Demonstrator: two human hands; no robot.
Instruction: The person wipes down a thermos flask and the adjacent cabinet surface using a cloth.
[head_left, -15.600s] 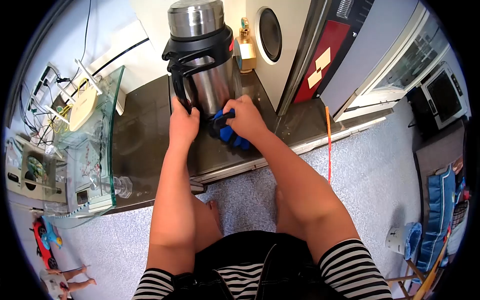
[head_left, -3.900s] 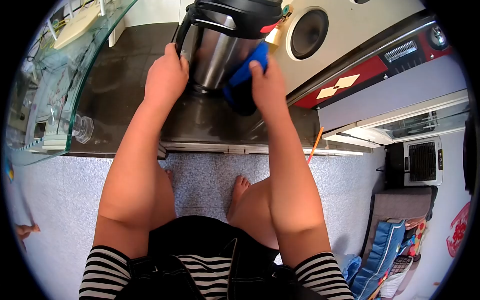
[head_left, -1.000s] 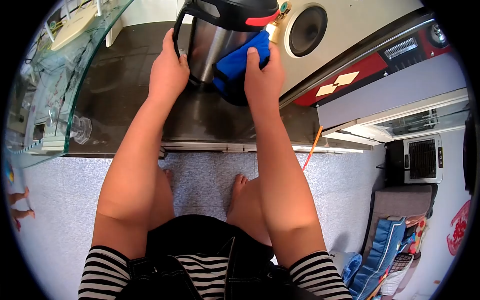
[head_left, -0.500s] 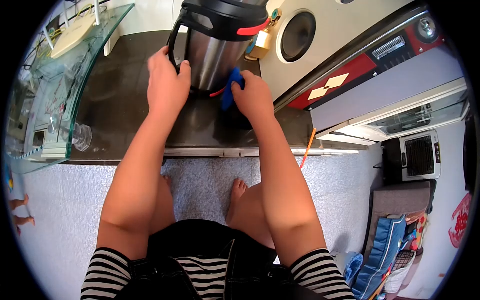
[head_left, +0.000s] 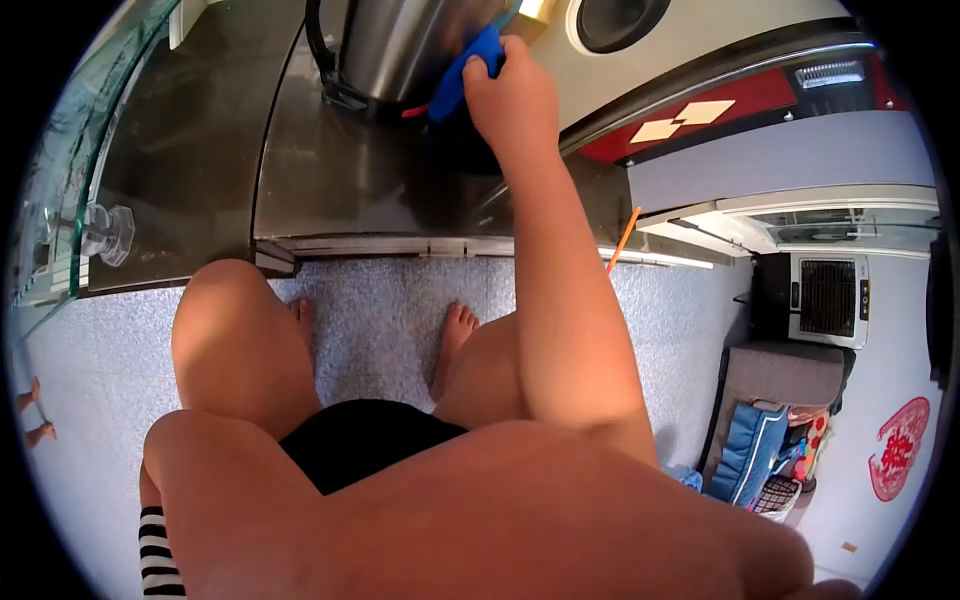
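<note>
My right hand (head_left: 515, 95) is closed on a blue cloth (head_left: 470, 72) and presses it to the lower side of a large steel flask (head_left: 390, 48). The flask stands on the dark countertop (head_left: 340, 190); its upper part is cut off by the frame's top edge, and its black handle (head_left: 320, 42) is on the left. Close to the camera, my left forearm crosses the bottom of the view. My left hand (head_left: 780, 550) is at the lower right, blurred, with its fingers mostly hidden.
A glass shelf edge (head_left: 110, 110) and a clear faceted glass object (head_left: 108, 234) are at the left. A speaker cone (head_left: 615, 18) is behind the flask. An orange stick (head_left: 624, 238) leans at the counter's edge. Another person's feet show at the far left.
My left hand has let go near the flask's handle and swung down across my body to the lower right. The flask sits higher in view. The cloth stays in my right hand.
</note>
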